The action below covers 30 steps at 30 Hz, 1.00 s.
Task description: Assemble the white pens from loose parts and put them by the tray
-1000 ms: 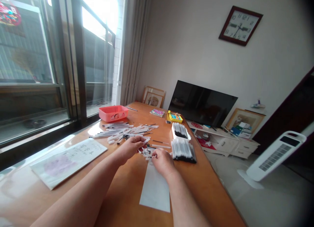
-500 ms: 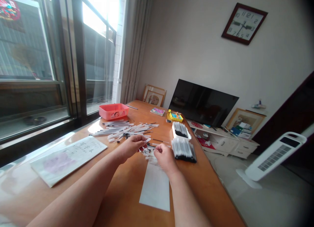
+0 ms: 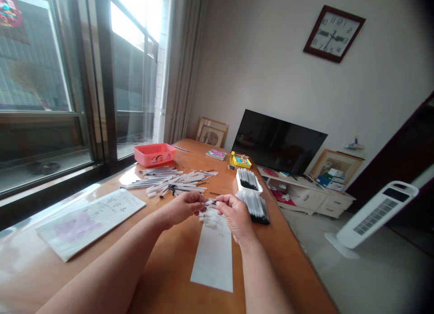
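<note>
Head view. The left hand [image 3: 183,207] and right hand [image 3: 235,215] are held just above a wooden table [image 3: 162,278], with the fingertips brought together near the middle of the frame. A slim white pen [image 3: 210,202] with a dark tip is pinched between them and held roughly level. The fingers of both hands are closed on it in a light pinch, not clenched into fists; the exact finger placement is partly hidden.

A few short white pen pieces [image 3: 204,216] are seen on the table just under the hands, at the end of a long white paper strip [image 3: 213,255]. A loose heap of pens [image 3: 166,183] is spread to the left, beyond the left hand. A packed bundle of black-ended pens [image 3: 256,206] lies just right of the right hand, and more pens are stood in a white tray [image 3: 249,180] behind it.

Farther along the table are a pink plastic box [image 3: 155,154], a small booklet [image 3: 216,154] and a yellow box [image 3: 240,160]. A handwritten notebook [image 3: 90,223] lies left, near the window [image 3: 129,78]. Beyond the table, a black television [image 3: 278,137] is leaned against the wall, below a wall clock [image 3: 334,33].
</note>
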Available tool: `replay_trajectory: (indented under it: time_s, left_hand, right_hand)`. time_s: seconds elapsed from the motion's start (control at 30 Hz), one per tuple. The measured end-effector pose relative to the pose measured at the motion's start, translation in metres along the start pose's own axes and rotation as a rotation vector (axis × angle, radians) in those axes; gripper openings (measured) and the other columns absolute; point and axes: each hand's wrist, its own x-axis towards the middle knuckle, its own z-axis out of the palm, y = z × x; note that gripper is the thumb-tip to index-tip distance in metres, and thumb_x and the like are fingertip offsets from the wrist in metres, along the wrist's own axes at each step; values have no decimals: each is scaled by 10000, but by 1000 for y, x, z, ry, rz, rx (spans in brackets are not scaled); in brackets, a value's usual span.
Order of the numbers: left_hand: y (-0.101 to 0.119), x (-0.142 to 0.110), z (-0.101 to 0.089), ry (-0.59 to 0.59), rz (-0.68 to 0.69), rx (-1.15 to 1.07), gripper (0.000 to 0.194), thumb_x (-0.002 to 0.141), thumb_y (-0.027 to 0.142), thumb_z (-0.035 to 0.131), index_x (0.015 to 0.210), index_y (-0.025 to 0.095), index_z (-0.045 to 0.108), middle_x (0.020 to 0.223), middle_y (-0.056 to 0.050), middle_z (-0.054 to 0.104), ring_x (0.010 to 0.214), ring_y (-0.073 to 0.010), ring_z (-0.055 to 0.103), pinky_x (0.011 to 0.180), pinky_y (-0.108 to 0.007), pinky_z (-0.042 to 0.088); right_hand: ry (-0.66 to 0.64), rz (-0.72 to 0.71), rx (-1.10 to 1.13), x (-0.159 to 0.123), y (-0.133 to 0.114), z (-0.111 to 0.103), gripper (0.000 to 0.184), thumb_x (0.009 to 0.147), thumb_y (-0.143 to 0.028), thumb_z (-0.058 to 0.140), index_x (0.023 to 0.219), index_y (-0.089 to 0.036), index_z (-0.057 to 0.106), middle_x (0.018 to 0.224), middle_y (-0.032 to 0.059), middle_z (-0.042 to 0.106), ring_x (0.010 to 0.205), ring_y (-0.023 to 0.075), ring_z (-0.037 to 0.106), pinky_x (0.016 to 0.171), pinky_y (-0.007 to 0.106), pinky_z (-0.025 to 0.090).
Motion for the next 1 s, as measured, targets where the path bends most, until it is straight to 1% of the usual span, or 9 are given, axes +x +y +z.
replay_trajectory:
  time_s: [0.2, 0.47, 0.73, 1.0]
  left_hand:
    - [0, -1, 1, -25, 33, 47, 269, 826, 419, 698, 924, 173, 746, 843, -41, 698, 762, -177, 586, 735, -309, 443]
    - [-4, 1, 1, -32, 38, 74, 259, 842, 411, 674, 922, 169, 723, 849, -39, 693, 768, -178, 591, 743, -307, 452]
    - [3, -2, 2, -25, 4, 119, 249, 844, 393, 656, 917, 159, 701, 845, -27, 679, 763, -166, 585, 724, -288, 442]
    - [-12, 3, 1, -47, 44, 107, 236, 860, 362, 639, 952, 156, 707, 851, -34, 683, 776, -169, 601, 753, -297, 468]
  right_hand:
    - [-27, -35, -54, 0, 2, 1, 209, 783, -324, 710, 923, -172, 741, 796, 16, 697, 700, 155, 623, 667, 270, 527]
    - [-30, -67, -85, 1, 8, 1, 192, 797, -309, 695, 926, -171, 733, 761, 16, 690, 685, 160, 613, 639, 267, 510]
    - [-30, -77, -138, 3, 11, -1, 184, 792, -304, 705, 914, -171, 738, 790, 29, 698, 729, 169, 615, 666, 273, 502]
    - [-38, -68, -156, 3, 12, 2, 188, 794, -303, 702, 923, -171, 740, 785, 28, 700, 699, 160, 609, 659, 278, 496]
